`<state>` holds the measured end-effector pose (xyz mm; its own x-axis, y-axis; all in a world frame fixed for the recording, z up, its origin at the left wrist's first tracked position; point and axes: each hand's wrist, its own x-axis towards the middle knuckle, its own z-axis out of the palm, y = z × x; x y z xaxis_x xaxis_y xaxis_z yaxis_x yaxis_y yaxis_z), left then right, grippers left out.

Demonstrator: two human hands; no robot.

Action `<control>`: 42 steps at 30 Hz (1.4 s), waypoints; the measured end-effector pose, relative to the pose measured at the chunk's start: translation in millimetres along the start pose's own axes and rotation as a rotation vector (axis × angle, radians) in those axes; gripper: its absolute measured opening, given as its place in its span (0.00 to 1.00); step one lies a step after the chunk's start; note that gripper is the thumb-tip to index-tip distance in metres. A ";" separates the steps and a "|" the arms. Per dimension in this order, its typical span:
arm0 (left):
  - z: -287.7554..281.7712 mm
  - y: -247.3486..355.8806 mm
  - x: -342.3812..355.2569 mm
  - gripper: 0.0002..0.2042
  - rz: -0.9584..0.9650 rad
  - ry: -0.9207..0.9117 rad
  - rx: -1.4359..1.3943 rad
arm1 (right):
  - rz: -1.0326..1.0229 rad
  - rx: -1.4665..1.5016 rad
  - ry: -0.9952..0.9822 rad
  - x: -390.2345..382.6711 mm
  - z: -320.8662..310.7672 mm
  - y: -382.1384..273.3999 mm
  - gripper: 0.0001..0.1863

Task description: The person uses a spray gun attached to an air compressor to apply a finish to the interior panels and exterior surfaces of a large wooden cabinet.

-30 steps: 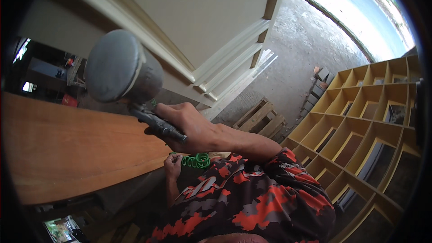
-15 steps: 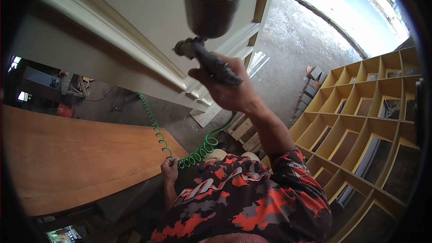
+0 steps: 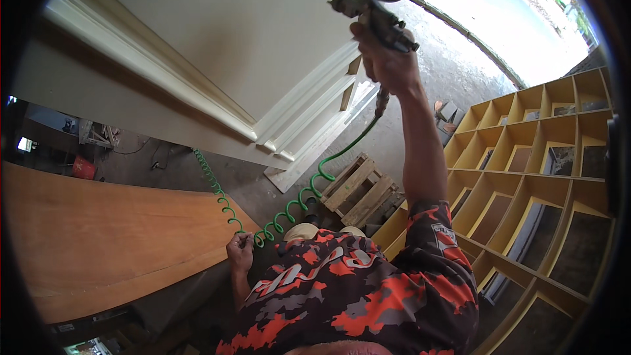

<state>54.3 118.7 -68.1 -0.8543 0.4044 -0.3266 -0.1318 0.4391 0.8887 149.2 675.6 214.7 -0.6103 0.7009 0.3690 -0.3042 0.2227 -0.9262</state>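
Observation:
My right hand (image 3: 392,62) is wrapped round the handle of a spray gun (image 3: 383,25), its arm stretched out ahead. A grey cup sits on top of the gun, partly cut off by the upper edge of the picture, and the nozzle points left toward a cream-painted door-like panel (image 3: 230,33) with raised mouldings. From the handle's base a green coiled air hose (image 3: 307,194) runs down toward my left hand (image 3: 240,250). That hand is closed on the hose low beside my body, and the coil carries on from there to the far left.
An orange-brown wooden board (image 3: 118,243) lies at the left. To the right stands a yellow shelf unit with many open compartments (image 3: 519,177). A wooden pallet (image 3: 361,190) rests on the concrete floor near my feet, and a red container (image 3: 84,167) is farther left.
My right hand has carried the spray gun farther away and to the right, straightening the arm. The hose on that side has stretched, while my left hand keeps its hold on it.

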 end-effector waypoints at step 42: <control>40.8 32.1 -8.9 0.11 0.067 -0.083 0.057 | 0.004 -0.347 0.342 223.7 -225.8 33.9 0.20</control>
<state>78.2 161.9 -49.8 -0.8152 0.4987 -0.2945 -0.0446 0.4530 0.8904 167.4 993.0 248.4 -0.3176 0.8719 0.3727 -0.0054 0.3914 -0.9202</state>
